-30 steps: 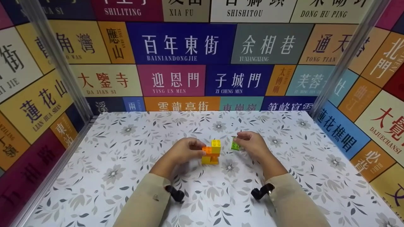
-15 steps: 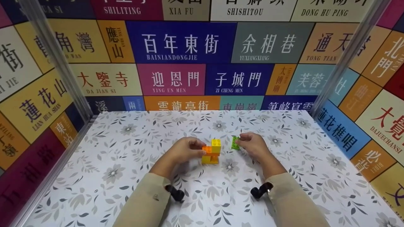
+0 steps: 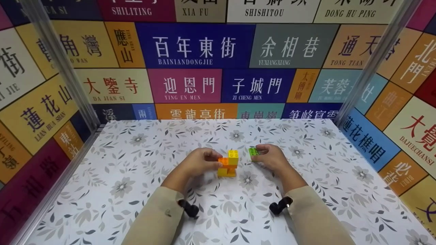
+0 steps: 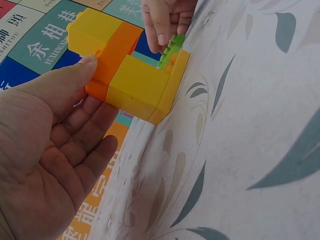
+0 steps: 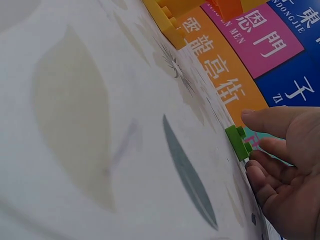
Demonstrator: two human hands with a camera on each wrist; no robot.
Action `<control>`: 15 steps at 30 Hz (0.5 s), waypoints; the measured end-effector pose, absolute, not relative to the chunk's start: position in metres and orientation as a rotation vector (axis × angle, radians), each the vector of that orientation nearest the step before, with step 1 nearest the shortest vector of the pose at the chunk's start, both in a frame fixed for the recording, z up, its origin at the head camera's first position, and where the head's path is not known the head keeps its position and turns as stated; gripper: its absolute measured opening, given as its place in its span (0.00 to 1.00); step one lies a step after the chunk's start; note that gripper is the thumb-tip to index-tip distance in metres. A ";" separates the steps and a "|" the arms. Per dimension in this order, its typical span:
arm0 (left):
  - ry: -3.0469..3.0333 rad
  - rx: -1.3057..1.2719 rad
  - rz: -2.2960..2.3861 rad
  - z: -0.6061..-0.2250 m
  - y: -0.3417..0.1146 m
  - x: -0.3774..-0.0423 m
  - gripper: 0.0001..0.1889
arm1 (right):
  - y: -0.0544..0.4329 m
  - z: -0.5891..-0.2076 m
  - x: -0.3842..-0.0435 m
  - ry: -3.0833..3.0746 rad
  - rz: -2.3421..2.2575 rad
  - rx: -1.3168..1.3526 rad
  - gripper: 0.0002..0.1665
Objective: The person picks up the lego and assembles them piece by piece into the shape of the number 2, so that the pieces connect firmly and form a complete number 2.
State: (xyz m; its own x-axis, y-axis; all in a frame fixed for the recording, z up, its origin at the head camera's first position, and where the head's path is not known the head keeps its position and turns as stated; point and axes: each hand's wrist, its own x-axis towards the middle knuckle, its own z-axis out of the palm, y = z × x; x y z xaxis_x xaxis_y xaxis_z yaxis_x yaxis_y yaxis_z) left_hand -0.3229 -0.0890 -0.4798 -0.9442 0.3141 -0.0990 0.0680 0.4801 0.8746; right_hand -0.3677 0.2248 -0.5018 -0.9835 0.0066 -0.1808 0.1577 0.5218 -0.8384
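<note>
As left hand (image 3: 199, 162) pinches bricks (image 4: 114, 65), right (image 3: 271, 158) touches green (image 3: 253, 151)

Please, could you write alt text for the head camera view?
A person's left hand holds a stack of yellow and orange blocks; the right hand is at a green block on a flower-patterned table. Colourful lettered panels rise behind.

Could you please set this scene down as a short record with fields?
Left hand: pinches the orange brick
Brick stack: upright; bottom to top, flat yellow base, lower yellow brick, orange brick, upper yellow brick
Right hand: at the green studded brick; firm grip unclear
Green studded brick: apart from the stack, to its right
Surface: floral-patterned tabletop
Background: colored panels with Chinese and Latin lettering
</note>
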 end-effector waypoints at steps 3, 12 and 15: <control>2.498 0.345 1.438 -0.480 -0.089 -0.323 0.11 | 0.223 -0.503 -0.368 2.622 -1.437 0.131 0.41; 2.481 0.310 1.432 -0.481 -0.089 -0.325 0.10 | 0.220 -0.504 -0.367 2.639 -1.366 0.164 0.43; 2.479 0.309 1.435 -0.481 -0.089 -0.324 0.10 | 0.220 -0.504 -0.366 2.640 -1.374 0.179 0.38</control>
